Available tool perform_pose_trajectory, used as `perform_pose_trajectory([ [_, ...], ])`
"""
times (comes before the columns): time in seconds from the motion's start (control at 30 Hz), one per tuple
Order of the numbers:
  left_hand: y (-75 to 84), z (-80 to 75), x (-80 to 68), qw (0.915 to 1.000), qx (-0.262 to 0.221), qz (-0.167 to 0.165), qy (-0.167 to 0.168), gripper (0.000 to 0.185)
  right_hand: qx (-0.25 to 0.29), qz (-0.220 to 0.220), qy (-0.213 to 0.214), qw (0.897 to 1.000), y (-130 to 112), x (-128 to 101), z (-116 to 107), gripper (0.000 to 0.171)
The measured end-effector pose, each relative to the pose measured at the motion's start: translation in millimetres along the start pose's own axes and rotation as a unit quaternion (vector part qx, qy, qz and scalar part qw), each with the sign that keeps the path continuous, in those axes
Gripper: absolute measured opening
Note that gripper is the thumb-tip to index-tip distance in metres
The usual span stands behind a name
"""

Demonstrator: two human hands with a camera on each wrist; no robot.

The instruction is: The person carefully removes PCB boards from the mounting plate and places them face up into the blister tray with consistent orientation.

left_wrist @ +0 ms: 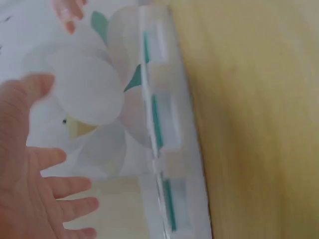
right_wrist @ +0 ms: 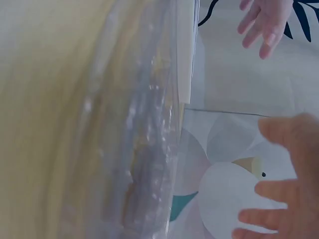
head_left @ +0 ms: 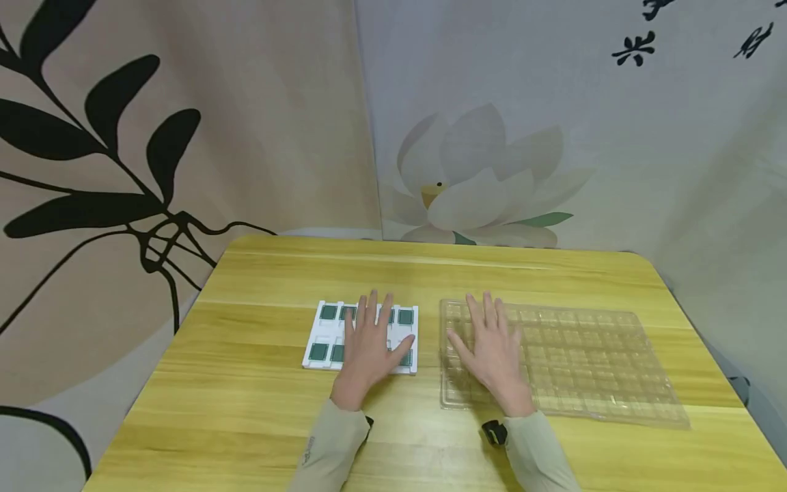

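White tray (head_left: 312,339) with its green chips (head_left: 328,312) is sitting left of centre on the bench (head_left: 246,383), and the left hand (head_left: 367,345) is lying flat across its right half, fingers straight and spread, gripping nothing. That grip is wide and relaxed, palm down, fingertips pointing away from the person toward the tray's far edge.

Just beside it to the right, with a strip of bare wood between, the clear blister tray (head_left: 590,362) is stretching its long axis left to right across the bench. The right hand (head_left: 492,352) is resting flat on that tray's left end, fingers likewise straight and splayed, holding nothing.

So each hand is sitting directly on its own tray: left nearer the chips, right nearer the empty pockets.

The white tray is looking like a small moulded carrier, squarish, with dark green square chips seated in two rows of pockets; some are hidden under the hand. From the left wrist view its edge (left_wrist: 164,149) is showing blurred, white with green slivers. The clear tray is showing a grid of many shallow pockets, apparently empty.
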State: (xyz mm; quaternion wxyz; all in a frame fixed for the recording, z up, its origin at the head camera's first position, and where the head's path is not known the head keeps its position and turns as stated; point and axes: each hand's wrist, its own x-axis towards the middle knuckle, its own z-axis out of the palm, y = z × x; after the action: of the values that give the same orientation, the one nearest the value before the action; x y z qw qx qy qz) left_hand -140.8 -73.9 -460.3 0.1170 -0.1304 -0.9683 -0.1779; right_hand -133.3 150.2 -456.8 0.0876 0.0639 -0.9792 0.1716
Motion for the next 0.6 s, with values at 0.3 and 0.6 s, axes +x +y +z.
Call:
perform_pose_trajectory([
  [0.3, -40.1, -25.0, -14.7, 0.9823, -0.153, -0.06, 0.089, 0.062, 0.107, -0.049, 0.078, 0.99, -9, 10, 9, 0.046],
  [0.6, -85.4, -38.6, -30.1, 0.951, -0.215, -0.192, 0.112, 0.039, 0.15, -0.073, 0.053, 0.985, -24, 17, 18, 0.027],
])
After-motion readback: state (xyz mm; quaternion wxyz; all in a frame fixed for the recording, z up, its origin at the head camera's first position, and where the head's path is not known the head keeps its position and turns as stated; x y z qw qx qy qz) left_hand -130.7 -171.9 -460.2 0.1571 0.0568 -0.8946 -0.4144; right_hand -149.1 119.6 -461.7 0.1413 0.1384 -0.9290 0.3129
